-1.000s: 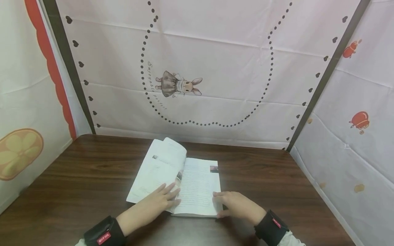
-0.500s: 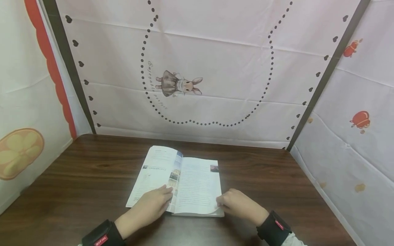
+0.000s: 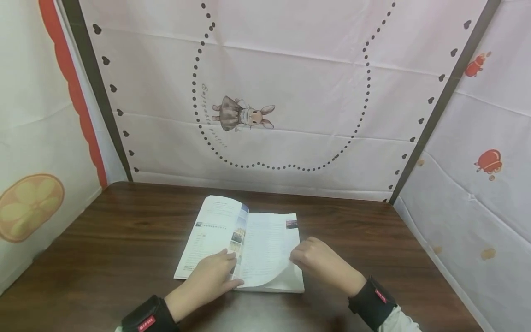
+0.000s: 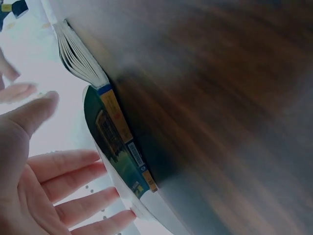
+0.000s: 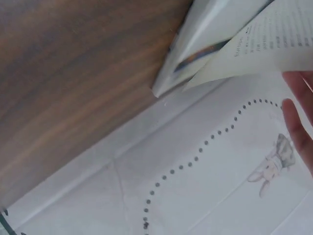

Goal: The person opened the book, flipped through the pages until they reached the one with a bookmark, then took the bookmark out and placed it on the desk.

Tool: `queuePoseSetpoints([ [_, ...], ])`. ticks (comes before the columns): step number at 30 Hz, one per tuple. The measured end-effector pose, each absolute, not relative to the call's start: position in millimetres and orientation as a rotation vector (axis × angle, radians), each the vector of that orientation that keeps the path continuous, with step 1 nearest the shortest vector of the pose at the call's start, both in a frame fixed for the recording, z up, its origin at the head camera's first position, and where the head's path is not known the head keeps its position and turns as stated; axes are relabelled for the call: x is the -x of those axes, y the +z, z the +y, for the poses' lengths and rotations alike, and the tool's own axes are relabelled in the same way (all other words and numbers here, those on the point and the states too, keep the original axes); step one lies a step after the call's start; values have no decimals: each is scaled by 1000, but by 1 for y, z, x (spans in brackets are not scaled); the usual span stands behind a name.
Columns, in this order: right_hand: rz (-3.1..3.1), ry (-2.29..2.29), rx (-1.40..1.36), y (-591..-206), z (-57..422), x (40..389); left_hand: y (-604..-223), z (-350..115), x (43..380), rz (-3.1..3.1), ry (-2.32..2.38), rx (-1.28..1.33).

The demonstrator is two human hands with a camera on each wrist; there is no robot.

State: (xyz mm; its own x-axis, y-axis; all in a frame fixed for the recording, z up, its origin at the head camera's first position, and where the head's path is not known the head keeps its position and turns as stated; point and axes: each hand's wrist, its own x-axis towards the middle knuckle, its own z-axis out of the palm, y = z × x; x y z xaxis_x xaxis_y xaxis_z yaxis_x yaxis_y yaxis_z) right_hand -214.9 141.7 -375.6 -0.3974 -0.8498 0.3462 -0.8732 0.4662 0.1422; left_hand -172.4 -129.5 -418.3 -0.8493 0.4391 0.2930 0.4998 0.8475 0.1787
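Note:
An open book (image 3: 209, 230) lies on the table, with printed text on both sides and small photos along the inner margin of its left page. My left hand (image 3: 210, 275) rests on the left page near the fold, fingers extended. In the left wrist view, the book's spine (image 4: 117, 115) and dark green cover show behind the hand. My right hand (image 3: 320, 262) pinches the outer edge of the right page (image 3: 265, 244), whose lower corner curls up off the pages beneath. The lifted page (image 5: 264, 49) appears in the right wrist view beside my fingers (image 5: 296, 125).
The dark wood table (image 3: 124, 230) extends around the book. A pale cloth (image 3: 311, 101) with a rabbit print and dotted line hangs behind it. More printed cloth stands at the left (image 3: 37, 138) and right (image 3: 485, 221) sides.
A leaf on the left side has settled flat, showing a page with photos. My right hand has moved from the right page's lower edge upward, raising its corner. My left hand stays near the fold.

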Motion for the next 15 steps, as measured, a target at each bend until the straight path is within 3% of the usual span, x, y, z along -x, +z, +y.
queuePoseSetpoints([
  [15, -1952, -64, -1496, -341, 114, 208, -420, -113, 176, -2688, -62, 735],
])
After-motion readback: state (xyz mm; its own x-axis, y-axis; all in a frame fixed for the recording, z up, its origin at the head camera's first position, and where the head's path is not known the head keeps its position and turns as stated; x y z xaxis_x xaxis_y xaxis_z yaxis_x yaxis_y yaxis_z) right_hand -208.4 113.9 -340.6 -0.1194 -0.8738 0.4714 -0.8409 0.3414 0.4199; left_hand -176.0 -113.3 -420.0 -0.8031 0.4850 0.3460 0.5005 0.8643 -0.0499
